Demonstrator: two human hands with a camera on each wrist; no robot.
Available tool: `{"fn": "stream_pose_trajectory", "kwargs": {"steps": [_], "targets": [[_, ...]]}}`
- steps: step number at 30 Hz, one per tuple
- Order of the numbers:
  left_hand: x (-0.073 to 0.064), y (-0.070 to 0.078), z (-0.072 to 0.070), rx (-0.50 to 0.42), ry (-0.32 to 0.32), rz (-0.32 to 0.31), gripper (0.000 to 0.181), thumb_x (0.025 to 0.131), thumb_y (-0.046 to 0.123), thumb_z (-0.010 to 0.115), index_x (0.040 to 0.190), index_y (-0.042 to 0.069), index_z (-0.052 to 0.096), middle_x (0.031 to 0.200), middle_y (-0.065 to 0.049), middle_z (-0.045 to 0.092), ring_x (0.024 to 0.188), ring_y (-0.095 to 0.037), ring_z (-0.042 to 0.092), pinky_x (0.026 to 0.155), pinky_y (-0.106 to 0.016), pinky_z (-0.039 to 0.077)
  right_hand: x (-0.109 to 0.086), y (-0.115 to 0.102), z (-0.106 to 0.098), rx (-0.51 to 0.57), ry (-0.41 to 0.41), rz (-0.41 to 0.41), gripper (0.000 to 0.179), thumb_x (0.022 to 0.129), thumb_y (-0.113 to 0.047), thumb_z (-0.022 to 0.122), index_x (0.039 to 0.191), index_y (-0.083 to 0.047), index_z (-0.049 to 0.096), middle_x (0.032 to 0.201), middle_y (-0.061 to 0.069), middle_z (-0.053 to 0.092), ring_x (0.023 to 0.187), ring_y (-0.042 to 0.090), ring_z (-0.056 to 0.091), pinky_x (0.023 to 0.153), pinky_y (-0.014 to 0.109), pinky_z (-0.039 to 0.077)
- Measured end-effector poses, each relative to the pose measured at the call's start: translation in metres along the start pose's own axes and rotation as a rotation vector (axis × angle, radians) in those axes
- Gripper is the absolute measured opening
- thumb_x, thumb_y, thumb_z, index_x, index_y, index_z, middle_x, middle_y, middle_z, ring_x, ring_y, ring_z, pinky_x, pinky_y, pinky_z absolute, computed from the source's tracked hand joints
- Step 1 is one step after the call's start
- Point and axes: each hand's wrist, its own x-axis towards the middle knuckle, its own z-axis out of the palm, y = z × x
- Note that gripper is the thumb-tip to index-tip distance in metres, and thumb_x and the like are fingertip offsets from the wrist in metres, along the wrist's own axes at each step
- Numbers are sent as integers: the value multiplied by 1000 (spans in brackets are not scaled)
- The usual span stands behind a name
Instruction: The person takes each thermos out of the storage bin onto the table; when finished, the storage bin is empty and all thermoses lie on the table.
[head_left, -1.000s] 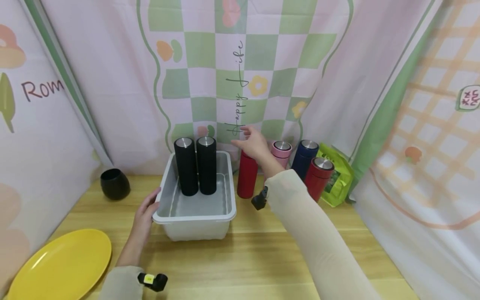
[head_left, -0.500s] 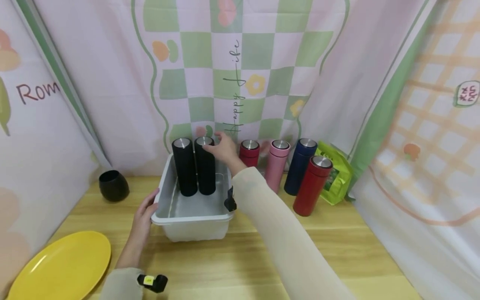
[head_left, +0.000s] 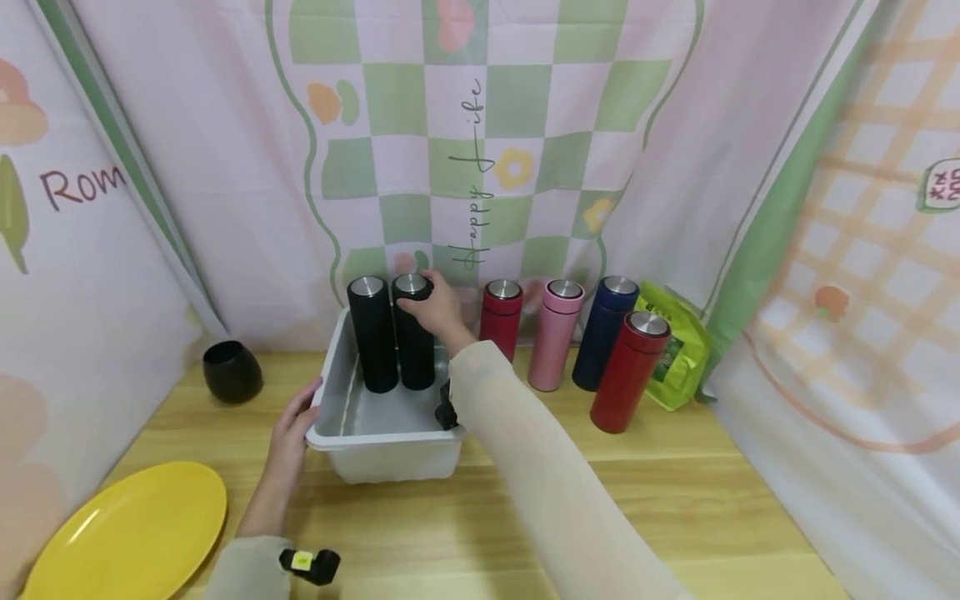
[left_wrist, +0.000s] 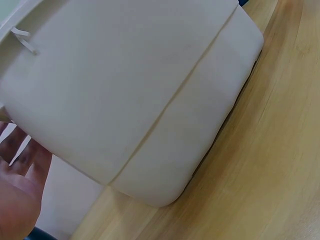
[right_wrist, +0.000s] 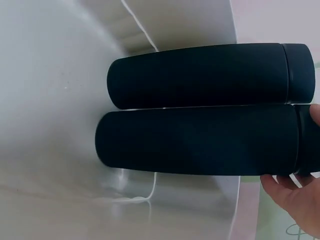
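Note:
Two black thermos flasks stand side by side inside a grey plastic tub [head_left: 390,442]. My right hand [head_left: 442,310] grips the right black thermos [head_left: 415,354] near its lid. In the right wrist view, that thermos [right_wrist: 200,141] has fingers on one side and the thumb on the other, around the lid seam. Just left of it stands the other black thermos [head_left: 372,346], untouched. My left hand [head_left: 288,425] holds the tub by its left rim. The left wrist view shows the tub's outer wall [left_wrist: 115,90] and part of that hand; its fingertips are partly hidden.
Right of the tub stand a dark red thermos [head_left: 502,310], a pink thermos [head_left: 553,350], a navy thermos [head_left: 600,337] and a red thermos [head_left: 626,379]. Behind is a green bag [head_left: 686,358]. At left are a black cup [head_left: 232,375] and a yellow plate [head_left: 135,533].
My right hand has moved left from above the dark red thermos to the right black thermos and closed around its top. The left hand has stayed on the tub.

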Motion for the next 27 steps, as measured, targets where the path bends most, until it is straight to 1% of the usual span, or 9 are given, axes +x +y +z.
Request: {"fn": "stream_pose_trajectory", "kwargs": {"steps": [9, 15, 20, 23, 27], "targets": [[0, -1, 0, 1, 3, 1, 50, 103, 11, 39, 152, 4, 29, 158, -9, 25, 140, -25, 24, 111, -43, 26, -3, -5, -2, -41, 15, -5, 66, 86, -28, 76, 144, -14, 46, 140, 9, 51, 121, 25, 50, 98, 37, 43], [0, -1, 1, -6, 5, 9, 51, 102, 11, 39, 151, 3, 29, 158, -9, 25, 140, -25, 25, 111, -43, 26, -5, -17, -12, -59, 33, -11, 65, 86, -34, 75, 142, -15, 48, 141, 9, 51, 121, 25, 50, 98, 37, 43], [-1, -2, 1, -4, -1, 27, 50, 103, 11, 39, 151, 2, 28, 158, -9, 24, 141, -25, 24, 111, -44, 24, -9, -30, -30, -61, 29, -27, 65, 85, -37, 75, 142, -18, 49, 141, 7, 50, 122, 25, 48, 97, 39, 43], [-1, -2, 1, -4, -3, 29, 50, 103, 11, 39, 151, 2, 28, 158, -9, 24, 141, -25, 24, 111, -44, 24, -12, -39, -44, -31, 36, -50, 65, 85, -37, 75, 141, -16, 51, 140, 5, 51, 122, 22, 49, 97, 37, 43], [-2, -1, 1, -7, -2, 25, 50, 103, 11, 39, 151, 2, 28, 158, -10, 24, 140, -26, 24, 111, -44, 25, -17, -56, -65, 40, 42, -81, 65, 84, -35, 76, 140, -14, 52, 139, 5, 53, 118, 19, 51, 95, 32, 44]]}}
